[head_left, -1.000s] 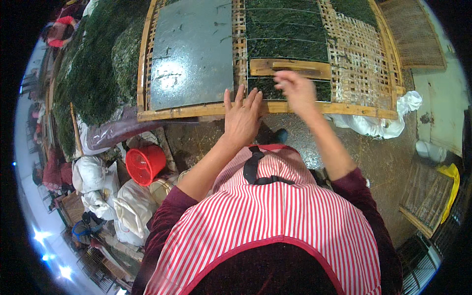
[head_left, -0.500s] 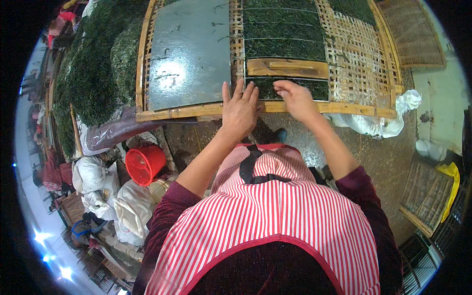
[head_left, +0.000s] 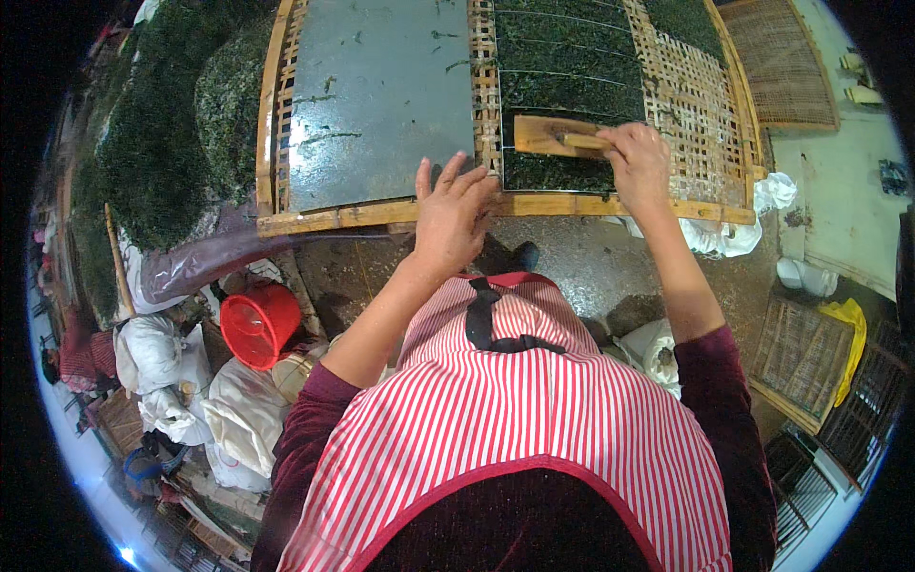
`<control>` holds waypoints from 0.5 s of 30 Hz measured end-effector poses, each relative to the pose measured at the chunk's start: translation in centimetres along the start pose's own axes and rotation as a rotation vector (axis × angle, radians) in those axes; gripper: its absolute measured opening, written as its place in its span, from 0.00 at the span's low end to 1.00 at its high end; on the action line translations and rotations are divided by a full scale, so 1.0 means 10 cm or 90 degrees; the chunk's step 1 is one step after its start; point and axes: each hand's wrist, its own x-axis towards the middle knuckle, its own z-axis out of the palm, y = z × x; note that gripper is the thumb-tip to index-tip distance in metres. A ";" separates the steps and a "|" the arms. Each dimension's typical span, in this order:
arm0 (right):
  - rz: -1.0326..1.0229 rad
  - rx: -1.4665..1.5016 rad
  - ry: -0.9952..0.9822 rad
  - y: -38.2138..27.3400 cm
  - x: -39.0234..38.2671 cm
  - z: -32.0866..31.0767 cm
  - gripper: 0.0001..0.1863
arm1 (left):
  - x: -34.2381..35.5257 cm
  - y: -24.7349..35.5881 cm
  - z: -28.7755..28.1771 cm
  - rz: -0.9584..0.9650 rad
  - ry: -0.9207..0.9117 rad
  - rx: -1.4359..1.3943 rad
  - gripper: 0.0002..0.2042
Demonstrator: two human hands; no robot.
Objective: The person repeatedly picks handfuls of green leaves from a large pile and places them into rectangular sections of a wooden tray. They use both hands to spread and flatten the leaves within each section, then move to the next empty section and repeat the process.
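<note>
My right hand (head_left: 644, 170) grips the handle end of a flat wooden float-like board (head_left: 541, 133), held over a panel of dark green, shredded leafy material (head_left: 572, 84) crossed by thin pale lines. With fingers spread, my left hand (head_left: 448, 217) rests at the near bamboo edge, by the lower right corner of a smooth grey sheet (head_left: 381, 105). Small green scraps lie on that sheet. Both panels sit on a woven bamboo rack (head_left: 710, 119), whose lattice shows between them and at the right.
A large heap of green material (head_left: 157, 143) stands left of the rack. Below it are a red bucket (head_left: 259, 326) and white sacks (head_left: 157, 348). White plastic (head_left: 734, 238) hangs at the rack's right corner. Bamboo mats (head_left: 801, 357) and a yellow cloth (head_left: 851, 348) lie farther right.
My right hand has taken hold of the wooden board, which lay across the green panel, and shifted right with it. My left hand stays near the front edge, fingers more spread.
</note>
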 end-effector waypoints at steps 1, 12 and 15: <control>0.008 -0.010 -0.039 0.00 -0.08 -0.03 0.12 | 0.00 -0.01 0.00 -0.004 0.001 0.004 0.22; -0.122 0.137 -0.012 0.19 -0.30 0.28 0.14 | 0.07 0.16 0.43 -0.031 -0.028 0.180 0.25; -0.170 0.161 0.076 0.25 -0.31 0.34 0.15 | 0.10 0.19 0.44 -0.046 -0.028 0.183 0.23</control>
